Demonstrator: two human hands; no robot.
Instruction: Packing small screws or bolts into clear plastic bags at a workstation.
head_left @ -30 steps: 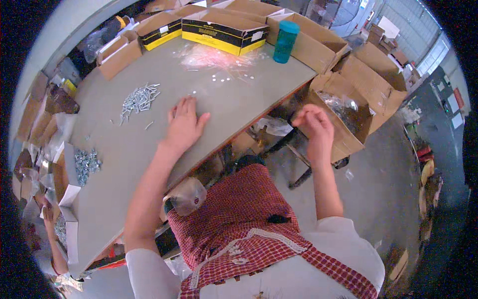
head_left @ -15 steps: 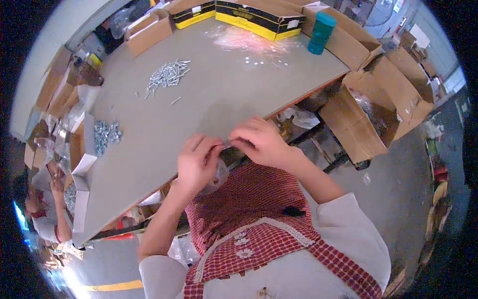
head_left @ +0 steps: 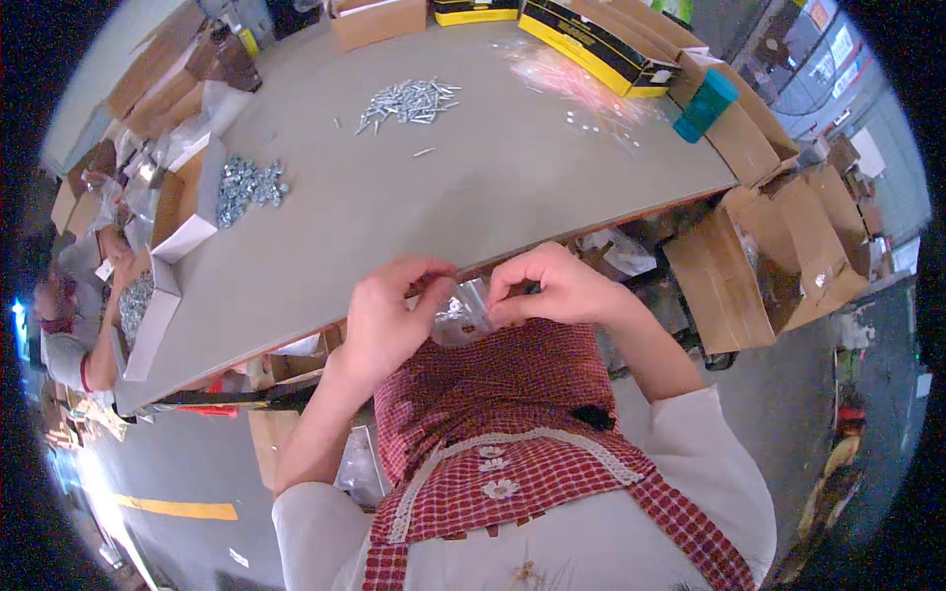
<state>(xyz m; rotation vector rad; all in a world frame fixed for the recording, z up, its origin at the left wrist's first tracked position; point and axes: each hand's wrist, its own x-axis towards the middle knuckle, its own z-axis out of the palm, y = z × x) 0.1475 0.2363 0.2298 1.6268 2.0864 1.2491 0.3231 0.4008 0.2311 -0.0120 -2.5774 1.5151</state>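
A small clear plastic bag [head_left: 459,317] hangs between my hands, just off the table's front edge and above my checked apron. My left hand [head_left: 392,313] is closed with thumb and fingers on the bag's left side. On the bag's upper right edge, my right hand [head_left: 558,286] pinches with thumb and forefinger. The bag is see-through, and what it may hold is too small to make out. Beyond my hands on the grey table [head_left: 345,227] lies a pile of silver screw-like pins [head_left: 411,102], with one loose pin [head_left: 424,152] nearer me.
Shiny metal fittings [head_left: 248,187] lie beside a white-edged carton [head_left: 187,202] at left. Thin pinkish strips [head_left: 581,87] spread before black-and-yellow boxes [head_left: 591,51]. A teal cup [head_left: 706,104] stands far right, above open cardboard boxes [head_left: 724,276]. A co-worker's arm [head_left: 106,330] is at far left.
My hands have drawn apart slightly, and the bag now shows spread between them. The view has turned, shifting the table's things to the right and upward.
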